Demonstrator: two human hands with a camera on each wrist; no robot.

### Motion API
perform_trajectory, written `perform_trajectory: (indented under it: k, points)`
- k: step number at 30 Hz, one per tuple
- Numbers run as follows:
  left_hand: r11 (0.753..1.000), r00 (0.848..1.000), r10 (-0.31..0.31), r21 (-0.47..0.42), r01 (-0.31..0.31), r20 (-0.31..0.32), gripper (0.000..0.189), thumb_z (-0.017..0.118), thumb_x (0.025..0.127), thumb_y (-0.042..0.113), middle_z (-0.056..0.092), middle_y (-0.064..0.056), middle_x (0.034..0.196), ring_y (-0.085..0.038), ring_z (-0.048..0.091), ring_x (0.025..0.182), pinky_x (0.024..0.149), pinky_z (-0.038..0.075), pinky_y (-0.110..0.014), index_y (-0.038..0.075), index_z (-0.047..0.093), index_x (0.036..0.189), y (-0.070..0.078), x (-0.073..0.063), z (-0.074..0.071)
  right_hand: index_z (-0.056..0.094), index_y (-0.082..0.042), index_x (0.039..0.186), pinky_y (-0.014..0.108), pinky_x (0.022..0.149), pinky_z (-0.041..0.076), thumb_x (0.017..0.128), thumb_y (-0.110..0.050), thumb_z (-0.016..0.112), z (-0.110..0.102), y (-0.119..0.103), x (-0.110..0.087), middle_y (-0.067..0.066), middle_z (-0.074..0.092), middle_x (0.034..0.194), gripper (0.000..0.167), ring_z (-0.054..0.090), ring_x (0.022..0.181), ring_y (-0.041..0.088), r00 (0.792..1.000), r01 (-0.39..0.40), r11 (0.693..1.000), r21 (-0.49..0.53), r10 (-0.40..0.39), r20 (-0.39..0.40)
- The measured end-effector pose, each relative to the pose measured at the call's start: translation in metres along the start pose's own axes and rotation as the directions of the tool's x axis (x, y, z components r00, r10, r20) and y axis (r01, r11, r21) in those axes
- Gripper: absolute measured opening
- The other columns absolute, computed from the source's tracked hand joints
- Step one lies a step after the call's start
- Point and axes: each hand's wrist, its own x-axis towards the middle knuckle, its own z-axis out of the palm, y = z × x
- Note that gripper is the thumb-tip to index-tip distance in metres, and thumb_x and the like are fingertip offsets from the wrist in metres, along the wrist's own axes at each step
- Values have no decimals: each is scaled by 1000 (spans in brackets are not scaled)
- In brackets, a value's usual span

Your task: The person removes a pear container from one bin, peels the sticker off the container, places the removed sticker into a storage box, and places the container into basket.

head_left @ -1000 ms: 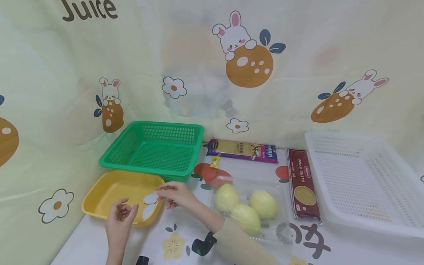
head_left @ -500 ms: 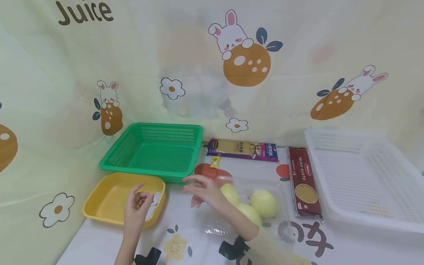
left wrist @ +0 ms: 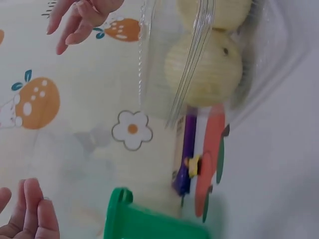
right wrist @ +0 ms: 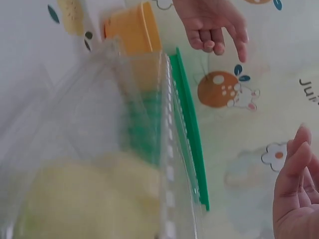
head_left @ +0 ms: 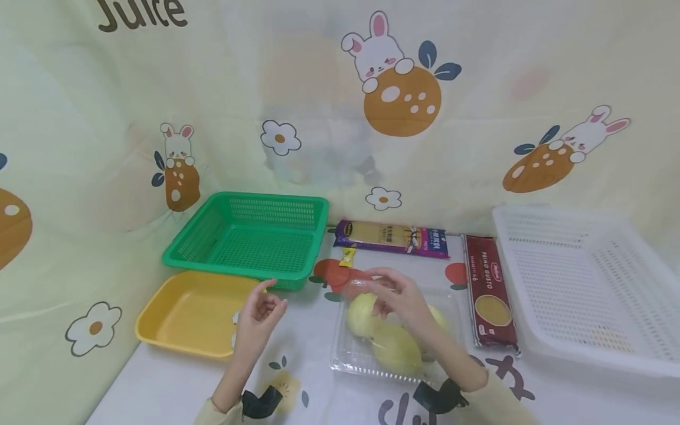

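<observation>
My right hand [head_left: 401, 301] hovers over a clear plastic box [head_left: 353, 360] holding several round pale yellow fruits [head_left: 395, 348]; their exact kind is unclear. Its fingers are loosely bent, with nothing between them. In the left wrist view that hand [left wrist: 87, 17] appears apart from the box [left wrist: 154, 64]. My left hand [head_left: 258, 324] is raised just right of the yellow basin [head_left: 186, 319], fingers relaxed and holding nothing. Small white pieces [head_left: 234, 319] in the basin are mostly hidden behind it.
A green basket [head_left: 244, 271] stands behind the basin. At the back lie a purple pasta packet [head_left: 390, 239] and a small yellow wrapped sweet [head_left: 347, 257]. A dark red spaghetti packet [head_left: 491, 295] lies beside a white basket [head_left: 531, 330] on the right.
Both hands have moved right from the yellow basin. The right hand has come over the plastic box, and the left hand has shifted to the basin's right edge.
</observation>
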Motion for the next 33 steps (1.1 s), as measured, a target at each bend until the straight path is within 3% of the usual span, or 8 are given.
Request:
perform_trajectory:
  k: [2, 6, 13, 20, 23, 26, 30, 33]
  points:
    - [999, 999, -13, -43, 15, 29, 41, 58, 82, -8, 56, -14, 81, -10, 55, 71, 61, 45, -18, -8, 43, 119, -7, 1, 4, 53, -1, 118, 27, 51, 47, 88, -19, 58, -11, -1, -5, 14, 63, 93, 36, 54, 55, 19, 1000, -1, 999, -48, 0, -21]
    - [993, 995, -35, -105, 45, 99, 40, 58, 83, -6, 59, -19, 83, -12, 59, 70, 65, 48, -22, -9, 42, 119, -8, 5, 13, 55, -3, 117, 31, 52, 49, 87, -19, 59, -30, 0, -13, 11, 63, 89, 34, 56, 56, 21, 997, 43, 988, -150, -52, -60]
    - [987, 984, -45, -143, 70, 171, 39, 59, 82, -7, 59, -26, 83, -15, 60, 68, 65, 49, -26, -8, 44, 118, -7, 11, 30, 55, -2, 114, 29, 48, 47, 87, -16, 59, -58, 2, -28, 6, 64, 85, 31, 56, 55, 20, 985, 97, 978, -187, -121, -121]
    - [994, 972, -85, -50, 98, 219, 40, 60, 81, -5, 61, -16, 83, -17, 59, 72, 66, 49, -26, -5, 45, 118, 0, 15, 44, 54, -1, 115, 25, 45, 43, 88, -13, 57, -87, 13, -46, 4, 64, 84, 29, 55, 53, 16, 967, 119, 968, -222, -164, -197]
    - [997, 978, -69, -3, 71, 197, 37, 61, 80, -6, 60, -15, 80, -17, 57, 71, 65, 48, -26, -6, 47, 114, 8, 12, 48, 53, -3, 117, 25, 45, 43, 89, -11, 56, -99, 20, -55, 4, 64, 86, 29, 55, 53, 15, 960, 133, 961, -241, -185, -208]
    - [1000, 989, -11, 16, 8, 150, 35, 62, 77, -9, 58, -15, 78, -15, 55, 69, 63, 47, -26, -8, 48, 110, 12, 8, 50, 52, -1, 118, 25, 44, 43, 90, -10, 55, -110, 27, -62, 8, 64, 87, 30, 55, 54, 16, 960, 129, 961, -246, -183, -212]
    - [999, 991, 40, 12, -42, 125, 37, 63, 77, -9, 58, -13, 77, -13, 54, 68, 62, 47, -26, -6, 48, 111, -6, 5, 54, 51, -2, 119, 26, 44, 43, 90, -14, 55, -124, 37, -71, 12, 63, 82, 32, 55, 54, 15, 953, 71, 955, -289, -151, -264]
    - [998, 988, 26, 46, -34, 155, 39, 64, 78, -4, 58, -8, 77, -13, 54, 67, 62, 48, -25, -2, 49, 114, -27, 5, 58, 51, -2, 119, 25, 44, 44, 90, -15, 54, -131, 49, -78, 12, 62, 80, 31, 54, 53, 13, 941, 43, 947, -319, -145, -305]
